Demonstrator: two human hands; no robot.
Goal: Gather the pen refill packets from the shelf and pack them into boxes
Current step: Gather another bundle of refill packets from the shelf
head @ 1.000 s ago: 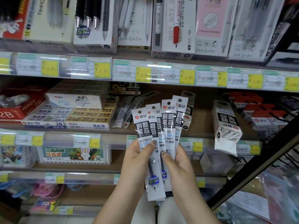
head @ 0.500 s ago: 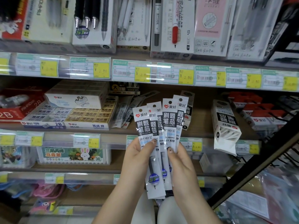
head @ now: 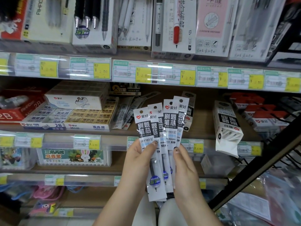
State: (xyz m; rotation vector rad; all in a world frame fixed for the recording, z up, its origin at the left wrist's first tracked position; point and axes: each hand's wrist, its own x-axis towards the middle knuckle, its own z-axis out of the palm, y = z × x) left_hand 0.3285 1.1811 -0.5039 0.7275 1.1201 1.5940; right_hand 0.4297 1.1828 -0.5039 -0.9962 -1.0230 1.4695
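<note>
Now your left hand (head: 138, 158) and right hand (head: 184, 165) pinch the fanned refill packets (head: 160, 144) in front of the shelf (head: 202, 134). Slide them into one neat stack.

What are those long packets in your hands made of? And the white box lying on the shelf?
The refill packets look like thin glossy plastic: they shine and the refill shows through the clear lower part. The white box seems matte cardboard, with folded flaps.
</note>
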